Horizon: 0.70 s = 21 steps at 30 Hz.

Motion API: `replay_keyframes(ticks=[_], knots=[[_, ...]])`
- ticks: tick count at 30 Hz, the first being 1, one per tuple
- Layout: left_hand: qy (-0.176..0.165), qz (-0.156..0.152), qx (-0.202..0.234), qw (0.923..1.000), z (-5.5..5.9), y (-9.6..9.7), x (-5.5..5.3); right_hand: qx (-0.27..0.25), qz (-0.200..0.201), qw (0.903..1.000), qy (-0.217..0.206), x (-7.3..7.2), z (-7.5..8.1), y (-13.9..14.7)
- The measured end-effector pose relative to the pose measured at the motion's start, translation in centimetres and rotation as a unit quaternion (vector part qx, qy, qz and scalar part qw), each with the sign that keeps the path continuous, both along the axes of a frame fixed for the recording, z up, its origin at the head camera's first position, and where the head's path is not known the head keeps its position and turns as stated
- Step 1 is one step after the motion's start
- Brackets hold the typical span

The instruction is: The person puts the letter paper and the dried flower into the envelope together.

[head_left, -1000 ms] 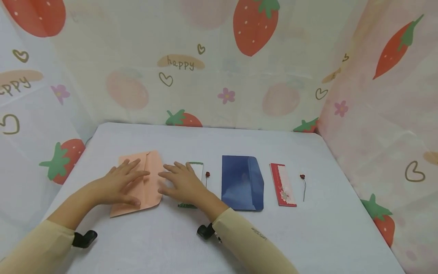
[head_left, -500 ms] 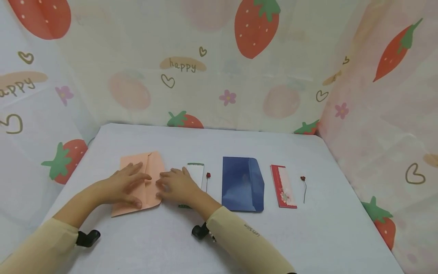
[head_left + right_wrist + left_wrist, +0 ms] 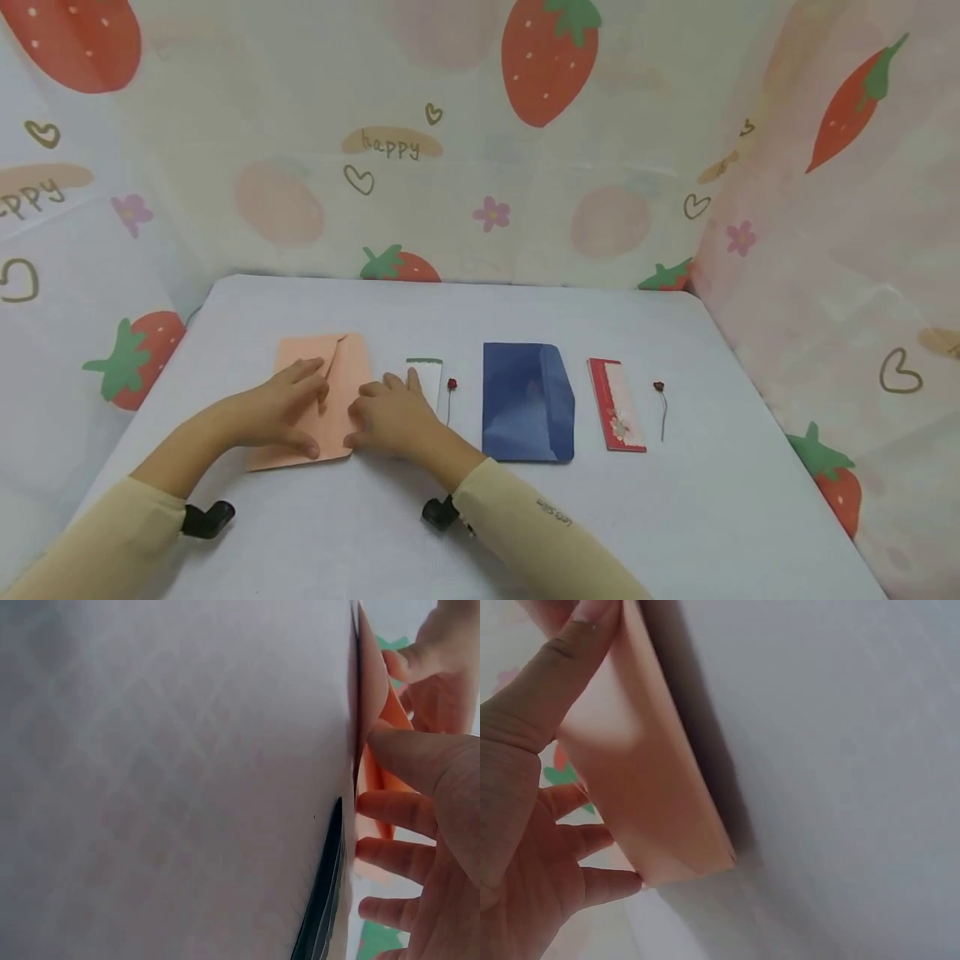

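Observation:
A peach envelope point(image 3: 337, 375) lies on the left of the white table, its flap toward the right. My left hand point(image 3: 281, 412) rests over its body, fingers spread and a little bent. In the left wrist view, the thumb of this hand is on the envelope point(image 3: 645, 780) near one edge, while the other fingers reach its far side. My right hand point(image 3: 397, 417) touches the flap edge with thumb and fingertips. A gap shows between thumb and forefinger of the right hand point(image 3: 442, 817). Partly behind it are a white card with green ends point(image 3: 427, 377) and a small red flower point(image 3: 452, 385).
Right of the hands lies a dark blue envelope point(image 3: 517, 400). Beyond it are a red and pink card point(image 3: 618, 408) and another red flower on a thin stem point(image 3: 660, 400). Strawberry-printed cloth point(image 3: 465, 183) hangs around the table point(image 3: 675, 517).
My right hand has moved left onto the flap edge, its fingers more bent. The peach envelope has turned slightly, its far end going right. My left hand has shifted with it.

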<state>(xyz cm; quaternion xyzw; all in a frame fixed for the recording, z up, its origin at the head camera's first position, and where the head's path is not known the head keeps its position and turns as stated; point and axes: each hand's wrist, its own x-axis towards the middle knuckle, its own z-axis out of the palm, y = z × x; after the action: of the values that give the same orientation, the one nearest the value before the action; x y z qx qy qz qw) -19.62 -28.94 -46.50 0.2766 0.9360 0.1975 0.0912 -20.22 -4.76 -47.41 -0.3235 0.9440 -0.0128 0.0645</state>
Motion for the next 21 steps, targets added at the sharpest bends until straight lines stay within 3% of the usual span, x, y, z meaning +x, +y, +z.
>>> replay_keyframes(ticks=[5,12,21], knots=[[0.007,-0.016,0.024,0.9996,0.1,0.1,-0.7,0.003,0.002,1.0000,0.002,-0.1,0.1,0.5],[-0.023,0.008,0.074,0.9969,-0.9,-0.3,-1.0,0.001,0.019,0.9998,0.009,-0.1,-0.2,1.1],[-0.032,0.017,0.093,0.9950,0.5,0.3,-0.9,-0.043,0.006,0.9990,-0.008,-0.1,-0.1,2.3]])
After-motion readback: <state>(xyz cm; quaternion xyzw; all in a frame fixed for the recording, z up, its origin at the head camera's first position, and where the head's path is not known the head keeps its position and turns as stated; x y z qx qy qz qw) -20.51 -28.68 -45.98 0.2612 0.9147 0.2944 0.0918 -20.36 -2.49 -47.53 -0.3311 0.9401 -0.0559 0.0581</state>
